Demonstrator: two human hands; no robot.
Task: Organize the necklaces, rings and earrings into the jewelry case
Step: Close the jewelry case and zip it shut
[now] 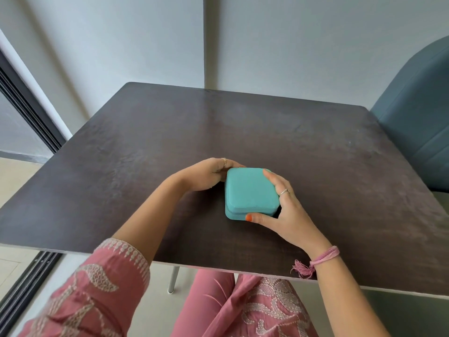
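Observation:
A small square teal jewelry case [250,190] lies closed on the dark table [340,166], near its front middle. My left hand [209,175] grips the case's left side, fingers curled round its far left corner. My right hand [284,210] holds the right side, fingers resting on the lid and the thumb pressed against the front edge by the zip line. Each hand wears a ring. No loose necklaces, rings or earrings show on the table.
A blue-grey upholstered chair [418,132] stands at the table's right edge. A pale wall lies behind the table, and a dark sliding-door track [26,103] runs along the left. My pink-clad knees are under the front edge.

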